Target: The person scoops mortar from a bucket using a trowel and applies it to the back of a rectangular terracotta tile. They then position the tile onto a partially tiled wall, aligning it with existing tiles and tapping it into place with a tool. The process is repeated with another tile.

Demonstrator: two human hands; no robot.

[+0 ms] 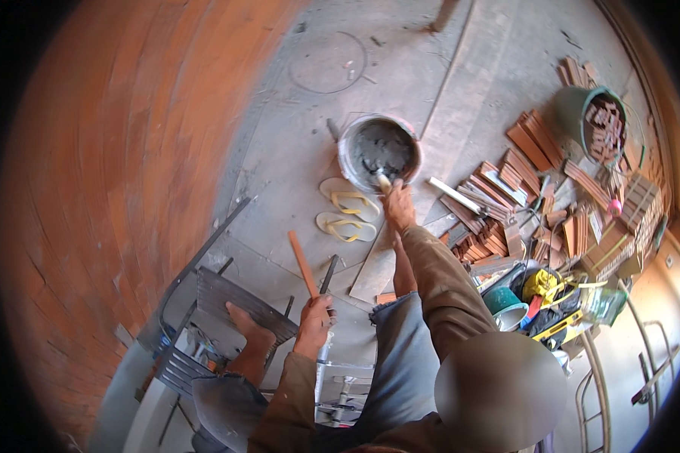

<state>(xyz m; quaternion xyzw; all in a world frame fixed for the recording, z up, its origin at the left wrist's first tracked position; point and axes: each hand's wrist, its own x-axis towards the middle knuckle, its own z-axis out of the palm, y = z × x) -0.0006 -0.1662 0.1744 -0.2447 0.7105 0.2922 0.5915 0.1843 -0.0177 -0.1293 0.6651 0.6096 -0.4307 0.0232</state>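
My right hand (400, 206) reaches down to the bucket (344, 156) and grips a pale-handled tool (384, 183). The tool's far end dips into the grey mortar (384, 143), so its shape is hidden. Closer to my body, my left hand (315, 323) is closed around the lower end of a thin terracotta strip (301, 259), which points up and away. Just beside that strip a dark bar (329, 273) passes close to my fingers; whether they touch it I cannot tell.
A wall faced with terracotta strips (136, 151) rises on the left. Below it stands a dark metal step (238, 298) with my bare foot on it. Flip-flops (346, 226) lie near the bucket. On the right are strip piles (499, 192), a green bucket (574, 113) and a teal pail (510, 317).
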